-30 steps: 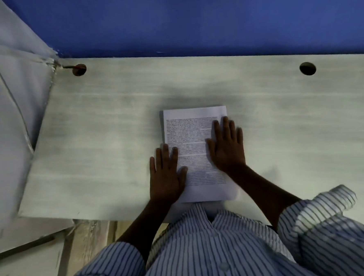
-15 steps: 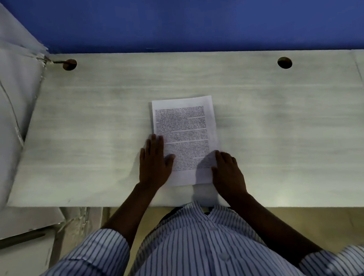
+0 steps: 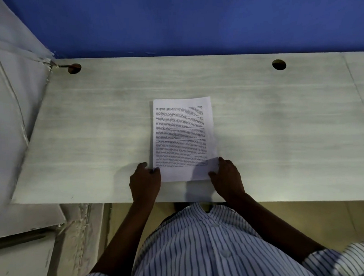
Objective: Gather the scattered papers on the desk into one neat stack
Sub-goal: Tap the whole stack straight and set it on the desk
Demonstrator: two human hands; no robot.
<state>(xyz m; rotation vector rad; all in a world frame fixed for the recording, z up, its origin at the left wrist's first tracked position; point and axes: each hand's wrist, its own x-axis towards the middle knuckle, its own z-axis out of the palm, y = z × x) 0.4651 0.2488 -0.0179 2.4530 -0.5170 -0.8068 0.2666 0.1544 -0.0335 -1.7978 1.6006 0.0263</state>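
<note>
Looking down through the head camera, I see the papers (image 3: 183,137) squared into one stack, flat on the desk (image 3: 91,132) near its front edge. The left hand (image 3: 145,182) curls round the stack's lower left corner, thumb on top. The right hand (image 3: 227,176) grips the lower right corner likewise. Two round holes (image 3: 279,64) sit along the back edge.

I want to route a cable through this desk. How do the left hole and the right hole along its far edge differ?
The left hole sits at the desk's far left corner; the right hole lies farther along the edge. A thin dark rod or cable reaches into the left hole; nothing shows in the right hole. The left hole looks brownish, the right hole nearly black. Both are round.
</note>
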